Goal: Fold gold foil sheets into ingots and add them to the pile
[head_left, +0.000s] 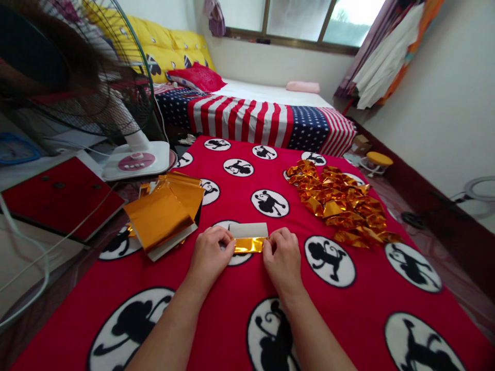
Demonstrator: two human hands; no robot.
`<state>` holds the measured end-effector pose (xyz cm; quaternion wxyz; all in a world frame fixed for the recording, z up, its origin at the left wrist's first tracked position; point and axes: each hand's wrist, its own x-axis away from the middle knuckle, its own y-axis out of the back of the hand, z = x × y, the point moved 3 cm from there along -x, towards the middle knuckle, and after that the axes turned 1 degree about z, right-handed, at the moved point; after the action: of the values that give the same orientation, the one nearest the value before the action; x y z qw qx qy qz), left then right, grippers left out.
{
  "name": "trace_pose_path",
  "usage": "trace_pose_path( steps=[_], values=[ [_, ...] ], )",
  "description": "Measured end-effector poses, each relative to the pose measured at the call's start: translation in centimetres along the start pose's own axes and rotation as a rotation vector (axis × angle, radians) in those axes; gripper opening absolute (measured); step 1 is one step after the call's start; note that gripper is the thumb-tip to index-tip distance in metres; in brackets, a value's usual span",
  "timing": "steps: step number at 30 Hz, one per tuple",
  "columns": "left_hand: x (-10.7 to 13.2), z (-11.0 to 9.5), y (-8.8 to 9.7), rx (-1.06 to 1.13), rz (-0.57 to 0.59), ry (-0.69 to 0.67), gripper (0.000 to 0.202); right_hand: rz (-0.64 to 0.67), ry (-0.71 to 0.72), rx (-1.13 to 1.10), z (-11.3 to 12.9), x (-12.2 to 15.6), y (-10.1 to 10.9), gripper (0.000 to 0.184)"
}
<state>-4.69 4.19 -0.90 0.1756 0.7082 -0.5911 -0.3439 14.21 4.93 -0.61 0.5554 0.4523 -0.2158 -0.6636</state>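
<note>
A sheet of gold foil paper (248, 245) lies in front of me, its near part folded over with the shiny gold side up and its pale back showing beyond the fold. My left hand (212, 252) pinches the left end of the fold between thumb and fingers. At the right end, my right hand (284, 253) grips it the same way. Left of my hands sits a stack of flat gold foil sheets (160, 216). On the right is a heap of folded gold foil pieces (340, 203).
A red cloth with monkey prints (359, 304) covers the table. At the left, an electric fan (135, 157) stands beside a red-fronted cabinet (58, 190). Beyond the table is a bed (240, 116) with a striped, starred cover. A yellow-topped stool (379, 158) stands at the right.
</note>
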Motion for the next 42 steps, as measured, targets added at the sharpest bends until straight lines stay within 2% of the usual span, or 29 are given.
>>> trace_pose_path(
  steps=[22, 42],
  values=[
    [0.00, -0.21, -0.12, -0.099, -0.006, 0.042, 0.021, 0.044, -0.051, 0.083, 0.40, -0.15, 0.15, 0.019],
    [0.48, -0.56, -0.42, -0.210, -0.007, 0.057, 0.018, 0.018, -0.046, 0.142, 0.52, 0.01, -0.04, 0.019]
  ],
)
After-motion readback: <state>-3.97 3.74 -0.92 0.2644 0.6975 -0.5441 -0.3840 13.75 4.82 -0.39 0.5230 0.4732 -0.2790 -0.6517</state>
